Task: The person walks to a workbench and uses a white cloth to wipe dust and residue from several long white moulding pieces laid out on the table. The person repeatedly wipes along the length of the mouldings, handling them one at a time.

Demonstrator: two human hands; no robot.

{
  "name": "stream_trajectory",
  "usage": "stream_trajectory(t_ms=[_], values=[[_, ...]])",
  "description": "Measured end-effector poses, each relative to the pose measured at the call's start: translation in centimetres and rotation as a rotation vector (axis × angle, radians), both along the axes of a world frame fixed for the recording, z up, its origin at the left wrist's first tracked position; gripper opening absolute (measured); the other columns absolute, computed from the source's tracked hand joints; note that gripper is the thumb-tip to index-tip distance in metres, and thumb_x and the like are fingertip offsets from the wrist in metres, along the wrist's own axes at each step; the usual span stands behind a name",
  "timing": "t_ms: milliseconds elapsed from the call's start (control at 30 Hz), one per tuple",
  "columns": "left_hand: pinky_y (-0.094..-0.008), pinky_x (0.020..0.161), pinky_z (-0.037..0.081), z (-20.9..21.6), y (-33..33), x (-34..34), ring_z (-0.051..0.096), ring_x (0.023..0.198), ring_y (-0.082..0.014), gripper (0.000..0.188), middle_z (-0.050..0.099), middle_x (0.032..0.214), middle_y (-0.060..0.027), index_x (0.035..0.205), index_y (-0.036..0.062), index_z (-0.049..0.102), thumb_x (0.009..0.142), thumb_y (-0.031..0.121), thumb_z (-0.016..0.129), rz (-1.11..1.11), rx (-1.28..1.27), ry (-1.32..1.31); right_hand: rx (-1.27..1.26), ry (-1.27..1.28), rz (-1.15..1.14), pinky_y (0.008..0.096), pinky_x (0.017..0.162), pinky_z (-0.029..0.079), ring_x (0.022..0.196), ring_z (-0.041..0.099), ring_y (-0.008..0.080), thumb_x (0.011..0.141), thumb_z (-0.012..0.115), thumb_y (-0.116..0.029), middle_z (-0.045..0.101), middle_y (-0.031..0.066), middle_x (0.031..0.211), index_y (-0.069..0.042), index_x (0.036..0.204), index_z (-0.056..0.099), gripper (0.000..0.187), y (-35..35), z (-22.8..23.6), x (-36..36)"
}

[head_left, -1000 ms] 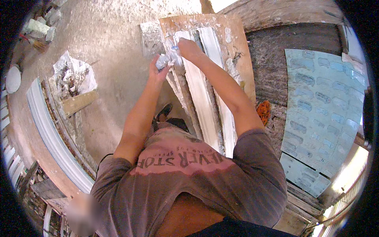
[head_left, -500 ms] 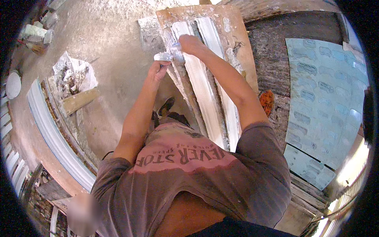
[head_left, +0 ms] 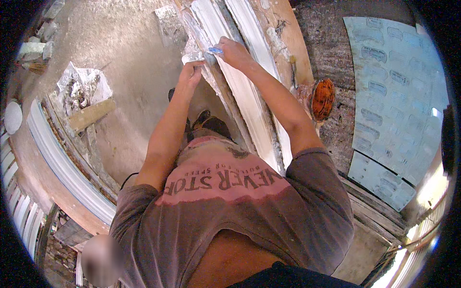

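Note:
My left hand (head_left: 192,71) is closed with its thumb on top, gripping a small white plaster-smeared piece (head_left: 192,57) whose exact kind I cannot make out. Just to its right, my right hand (head_left: 235,53) pinches a small blue-handled tool (head_left: 215,50). The tool's tip points left toward the white piece; whether the two touch is unclear. Both hands are above the left edge of a long white ribbed moulding strip (head_left: 240,91). Another white strip (head_left: 249,29) lies parallel on its right, under my right forearm.
A plaster-stained brown board (head_left: 297,53) lies beneath the strips. To the right are an orange-brown oval object (head_left: 322,100) and a large light-blue sheet (head_left: 394,96). On the left lie a curved white moulding (head_left: 62,158), a wooden block (head_left: 91,115) and a white crumpled sheet (head_left: 81,86).
The view has tipped, so the board and strips sit higher in the picture. Both hands have come nearer along the strips. The tool in my right hand, blurred before, now shows its blue handle.

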State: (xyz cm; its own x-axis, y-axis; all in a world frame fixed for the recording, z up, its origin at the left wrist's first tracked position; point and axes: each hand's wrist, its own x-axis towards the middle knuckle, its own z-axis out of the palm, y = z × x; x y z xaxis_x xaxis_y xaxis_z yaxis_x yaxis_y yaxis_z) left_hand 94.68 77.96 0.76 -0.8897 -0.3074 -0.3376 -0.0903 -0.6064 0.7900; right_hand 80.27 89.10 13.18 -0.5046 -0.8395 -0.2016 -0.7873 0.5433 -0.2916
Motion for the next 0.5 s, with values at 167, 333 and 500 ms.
stream_trajectory(t_ms=[167,333,500], values=[[-0.0198,0.075,0.043,2.5,4.9,2.2,0.054,0.08,-0.0145,0.028,0.058,0.092,-0.0099,0.107,-0.0033,0.059,0.082,-0.007,0.048,-0.006,-0.515,-0.037,0.124,-0.009,-0.144,0.0429,0.07,0.048,0.081,0.059,0.034,0.082,0.058,-0.021,0.057,0.0136,0.087,-0.005,0.087,0.057,0.017,6.0,-3.0,2.8],[-0.0213,0.079,0.043,3.5,9.8,4.9,0.054,0.089,-0.0141,0.033,0.057,0.104,-0.0098,0.111,-0.0007,0.056,0.079,-0.009,0.051,0.147,-0.016,-0.131,0.08,-0.134,-0.138,0.0454,0.072,0.049,0.082,0.061,0.039,0.082,0.054,-0.017,0.061,0.0227,0.084,0.001,0.088,0.053,0.019,9.8,1.5,7.8],[-0.0262,0.079,0.046,1.4,13.5,9.7,0.056,0.089,-0.0188,0.028,0.057,0.103,-0.0097,0.105,0.0012,0.055,0.079,-0.005,0.054,0.183,0.172,-0.112,-0.021,-0.015,0.076,0.045,0.071,0.049,0.081,0.061,0.0374,0.079,0.051,-0.011,0.06,0.0239,0.083,0.003,0.087,0.052,0.016,16.6,0.8,12.4]])
